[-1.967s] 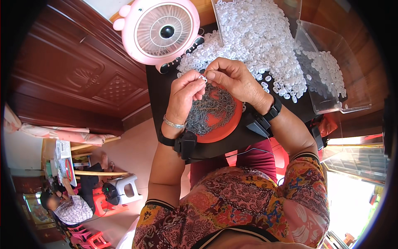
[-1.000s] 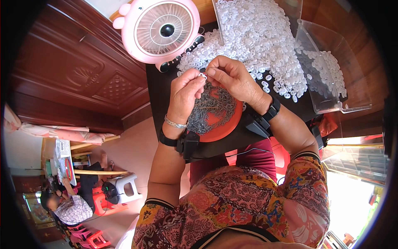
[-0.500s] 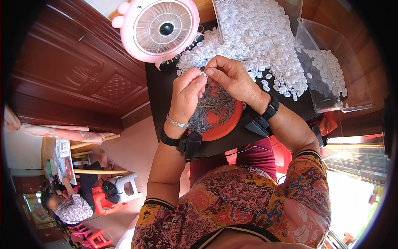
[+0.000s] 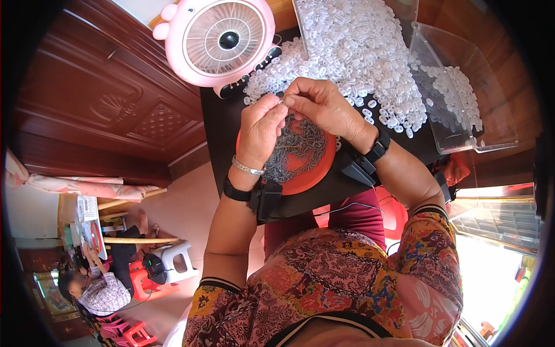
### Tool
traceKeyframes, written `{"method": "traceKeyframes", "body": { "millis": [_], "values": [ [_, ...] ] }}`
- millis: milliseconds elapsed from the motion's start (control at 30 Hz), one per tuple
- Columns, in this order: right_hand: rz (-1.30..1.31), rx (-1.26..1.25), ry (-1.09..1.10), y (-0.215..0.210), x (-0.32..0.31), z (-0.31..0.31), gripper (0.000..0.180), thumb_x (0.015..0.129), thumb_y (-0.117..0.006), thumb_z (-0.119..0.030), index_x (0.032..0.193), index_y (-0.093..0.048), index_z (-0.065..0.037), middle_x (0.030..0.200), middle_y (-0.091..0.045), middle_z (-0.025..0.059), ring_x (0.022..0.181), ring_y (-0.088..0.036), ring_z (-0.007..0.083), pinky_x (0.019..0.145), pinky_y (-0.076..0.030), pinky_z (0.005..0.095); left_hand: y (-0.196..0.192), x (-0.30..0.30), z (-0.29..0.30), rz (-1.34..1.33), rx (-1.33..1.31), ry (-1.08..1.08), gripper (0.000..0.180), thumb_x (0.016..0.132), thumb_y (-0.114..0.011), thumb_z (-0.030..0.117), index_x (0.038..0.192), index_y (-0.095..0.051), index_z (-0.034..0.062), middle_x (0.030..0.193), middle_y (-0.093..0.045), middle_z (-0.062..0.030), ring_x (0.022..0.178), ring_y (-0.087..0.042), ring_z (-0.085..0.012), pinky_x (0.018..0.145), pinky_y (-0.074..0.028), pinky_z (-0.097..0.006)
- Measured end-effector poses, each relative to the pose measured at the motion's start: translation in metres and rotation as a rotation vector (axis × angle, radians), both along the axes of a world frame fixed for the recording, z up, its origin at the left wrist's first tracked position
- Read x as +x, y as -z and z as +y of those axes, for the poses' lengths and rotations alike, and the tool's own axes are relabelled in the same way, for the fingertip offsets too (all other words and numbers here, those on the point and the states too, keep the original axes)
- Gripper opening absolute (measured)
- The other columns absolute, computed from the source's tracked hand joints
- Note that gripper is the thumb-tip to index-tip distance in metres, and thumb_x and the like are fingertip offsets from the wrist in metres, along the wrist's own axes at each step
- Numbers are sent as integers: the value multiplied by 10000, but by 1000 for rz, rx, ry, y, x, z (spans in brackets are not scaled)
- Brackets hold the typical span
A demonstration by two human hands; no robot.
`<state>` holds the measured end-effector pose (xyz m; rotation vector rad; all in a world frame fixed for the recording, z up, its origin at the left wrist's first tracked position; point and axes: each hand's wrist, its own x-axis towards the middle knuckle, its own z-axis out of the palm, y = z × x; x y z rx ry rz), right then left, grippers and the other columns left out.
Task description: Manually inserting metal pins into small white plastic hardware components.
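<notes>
Both hands meet fingertip to fingertip above a round orange-red tray (image 4: 315,173). Between the thumb and fingers of my left hand (image 4: 258,128) is a small white plastic piece (image 4: 281,103), mostly hidden. In the earlier frame it looks like one of the oval two-hole pieces on the table. My right hand (image 4: 325,110) pinches right at that piece; what its fingertips hold is too small to make out. Under the hands, a heap of small grey screw-like pieces (image 4: 306,141) fills much of the tray.
Beyond the hands lies a large pile of white oval pieces (image 4: 358,52). A clear plastic bin (image 4: 462,136) holding more stands at the right. A pink fan (image 4: 179,49) stands at the back left of the black table (image 4: 219,133). Another person (image 4: 104,295) sits far left.
The fingertips have closed in over the white piece, so less of it shows. Both hands stay in nearly the same place above the tray.
</notes>
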<state>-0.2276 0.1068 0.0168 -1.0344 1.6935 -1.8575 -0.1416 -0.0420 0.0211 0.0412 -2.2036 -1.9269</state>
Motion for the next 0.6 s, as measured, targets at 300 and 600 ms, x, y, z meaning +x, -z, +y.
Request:
{"method": "traceKeyframes", "body": {
  "millis": [300, 600],
  "values": [
    [784, 438, 592, -5, -54, 29, 181, 837, -605, -206, 871, -650, -33, 709, -650, 101, 644, -625, 222, 614, -481, 316, 3, -7, -6, 54, 228, -52, 194, 885, -531, 171, 741, -547, 43, 633, -533, -10, 514, -464, -59, 469, -362, -191],
    [907, 774, 336, 18, -59, 25, 156, 726, -627, -200, 817, -652, -75, 797, -638, 107, 754, -625, 290, 676, -492, 390, 1, -5, -8, 59, 252, -64, 182, 869, -528, 162, 726, -544, 51, 614, -536, -2, 503, -466, -60, 461, -329, -193]
  ]
}}
